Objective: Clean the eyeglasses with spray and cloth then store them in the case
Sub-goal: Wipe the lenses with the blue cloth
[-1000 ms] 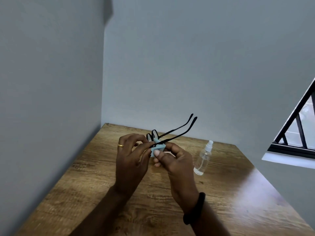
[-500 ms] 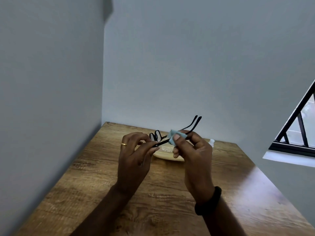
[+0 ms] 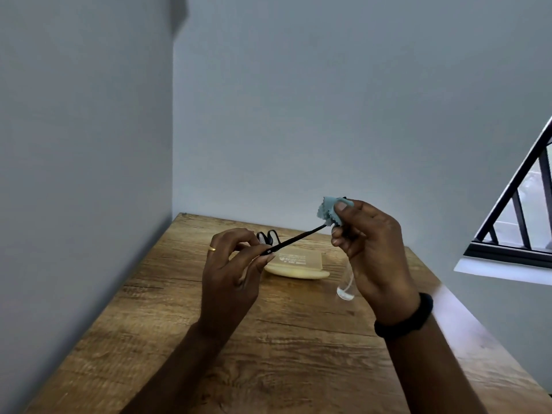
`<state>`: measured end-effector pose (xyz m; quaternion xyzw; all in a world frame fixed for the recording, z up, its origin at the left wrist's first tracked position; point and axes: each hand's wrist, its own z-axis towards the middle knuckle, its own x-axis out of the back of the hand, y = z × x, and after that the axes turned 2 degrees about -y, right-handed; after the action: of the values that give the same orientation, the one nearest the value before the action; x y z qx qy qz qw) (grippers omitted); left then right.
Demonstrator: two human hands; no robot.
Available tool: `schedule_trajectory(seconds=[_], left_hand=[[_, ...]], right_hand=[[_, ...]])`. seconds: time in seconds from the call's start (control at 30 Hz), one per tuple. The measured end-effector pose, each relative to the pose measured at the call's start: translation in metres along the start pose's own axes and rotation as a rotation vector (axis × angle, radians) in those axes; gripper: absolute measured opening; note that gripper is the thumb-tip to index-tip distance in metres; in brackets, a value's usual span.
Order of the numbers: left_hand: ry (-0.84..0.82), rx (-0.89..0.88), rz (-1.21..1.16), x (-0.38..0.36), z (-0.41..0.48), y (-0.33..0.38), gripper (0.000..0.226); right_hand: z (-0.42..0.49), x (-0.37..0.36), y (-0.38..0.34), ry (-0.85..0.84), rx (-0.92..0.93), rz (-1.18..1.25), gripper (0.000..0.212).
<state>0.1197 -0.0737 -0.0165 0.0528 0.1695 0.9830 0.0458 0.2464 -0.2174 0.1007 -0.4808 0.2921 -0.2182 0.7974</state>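
Observation:
My left hand (image 3: 231, 270) pinches the black eyeglasses (image 3: 286, 242) at the front of the frame, above the wooden table (image 3: 268, 354). Their temple arms point up to the right. My right hand (image 3: 370, 249) pinches a small light-blue cloth (image 3: 328, 211) wrapped round the far end of a temple arm. A beige glasses case (image 3: 295, 267) lies open on the table behind my hands. The clear spray bottle (image 3: 346, 286) stands to the right of the case, mostly hidden by my right hand.
Grey walls close the table in on the left and at the back. A window with black bars (image 3: 519, 222) is at the right, past the table's right edge.
My right hand has slid the cloth from the lenses along the temple arm out to its tip, moving up and right. The case has come into view behind my hands.

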Motion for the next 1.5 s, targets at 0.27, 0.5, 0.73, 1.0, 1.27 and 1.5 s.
schedule_trajectory(seconds=[0.27, 0.5, 0.73, 1.0, 1.27, 1.5], left_hand=[[0.060, 0.437, -0.241, 0.004, 0.007, 0.001, 0.004], [0.107, 0.680, -0.355, 0.003, 0.010, -0.005, 0.007], [0.140, 0.766, -0.468, 0.003, 0.011, -0.004, 0.018], [0.141, 0.943, -0.594, 0.003, 0.008, -0.009, 0.008], [0.066, 0.610, -0.192, 0.001, 0.005, -0.005, 0.027], [-0.033, 0.103, 0.229, 0.002, 0.002, -0.003, 0.040]], right_hand=[[-0.004, 0.011, 0.016, 0.078, 0.223, -0.343, 0.019], [-0.019, 0.004, 0.078, -0.082, 0.506, -1.035, 0.021], [-0.021, -0.013, 0.103, -0.144, 0.626, -1.330, 0.026], [-0.013, -0.018, 0.106, -0.164, 0.713, -1.492, 0.017], [0.006, -0.013, 0.059, -0.236, 0.696, -1.616, 0.008], [0.019, -0.002, 0.008, -0.436, 0.528, -1.696, 0.010]])
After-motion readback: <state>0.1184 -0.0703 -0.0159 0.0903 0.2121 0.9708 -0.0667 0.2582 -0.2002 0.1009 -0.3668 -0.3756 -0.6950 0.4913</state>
